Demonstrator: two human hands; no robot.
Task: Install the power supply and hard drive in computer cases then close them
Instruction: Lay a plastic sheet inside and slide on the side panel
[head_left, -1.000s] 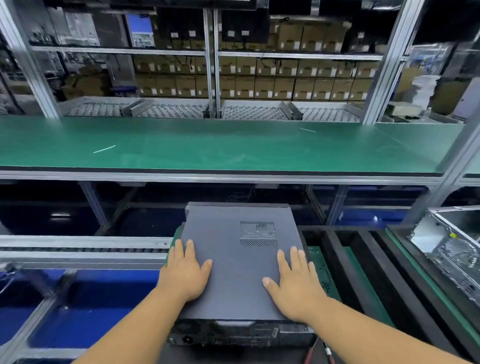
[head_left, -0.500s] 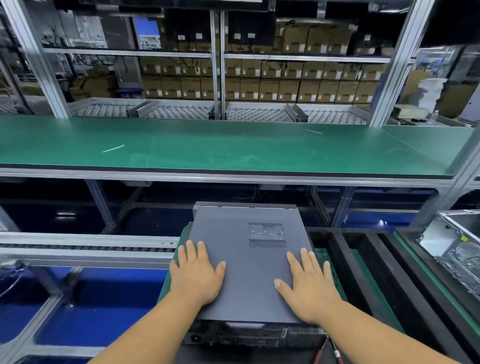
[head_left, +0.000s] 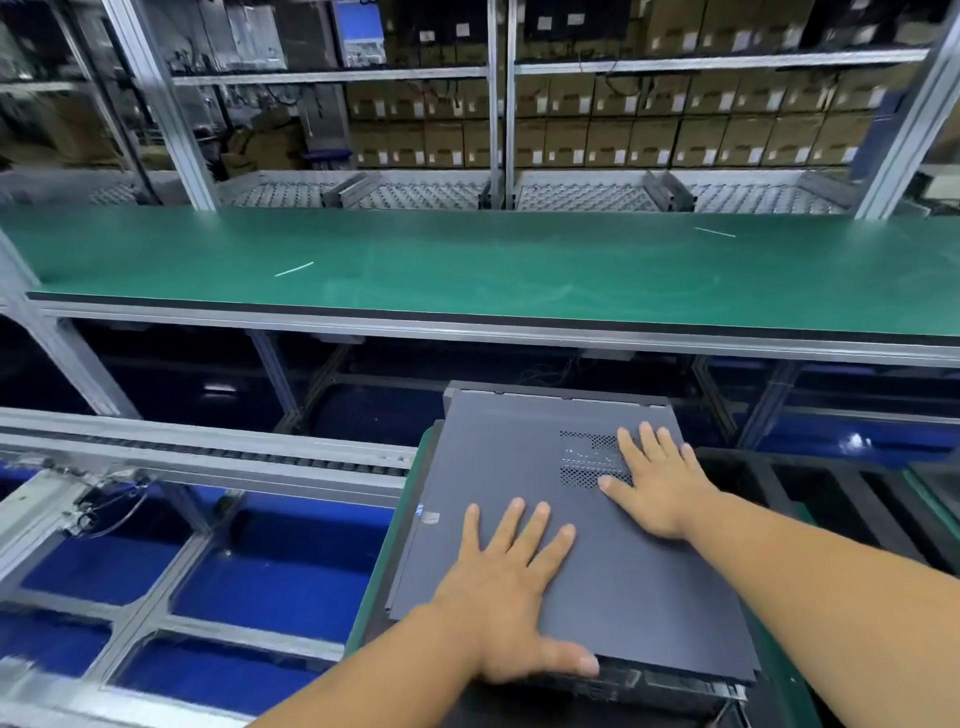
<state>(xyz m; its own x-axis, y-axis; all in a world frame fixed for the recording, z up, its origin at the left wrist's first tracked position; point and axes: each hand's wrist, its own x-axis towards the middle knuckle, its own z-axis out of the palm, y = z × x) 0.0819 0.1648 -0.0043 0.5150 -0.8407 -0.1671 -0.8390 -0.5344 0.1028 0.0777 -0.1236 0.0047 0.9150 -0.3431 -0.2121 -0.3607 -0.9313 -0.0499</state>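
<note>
Directly below my view, the dark grey computer case (head_left: 571, 545) is lying flat on a green-edged pallet (head_left: 387, 582), with its side cover panel (head_left: 649, 587) facing up. I am pressing my left hand (head_left: 511, 597) flat on the near left part of the panel, fingers straight and spread, the thumb reaching along the near edge. I am laying my right hand (head_left: 657, 488) flat further back on the right, fingers extended, its fingertips partly covering the perforated vent grille (head_left: 587, 462). Neither hand is gripping anything. At the near end, the panel's edge is sitting slightly above the case's dark front face (head_left: 665, 686).

Black foam dividers (head_left: 831, 514) are standing just to the right of the case. A roller conveyor rail (head_left: 208, 457) is running off to the left, above blue flooring (head_left: 270, 566). Beyond the case, a long green workbench (head_left: 467, 270) is spanning the width of the view, with two thin white strips lying on it. Stacked cardboard boxes (head_left: 623, 135) are filling the shelving behind.
</note>
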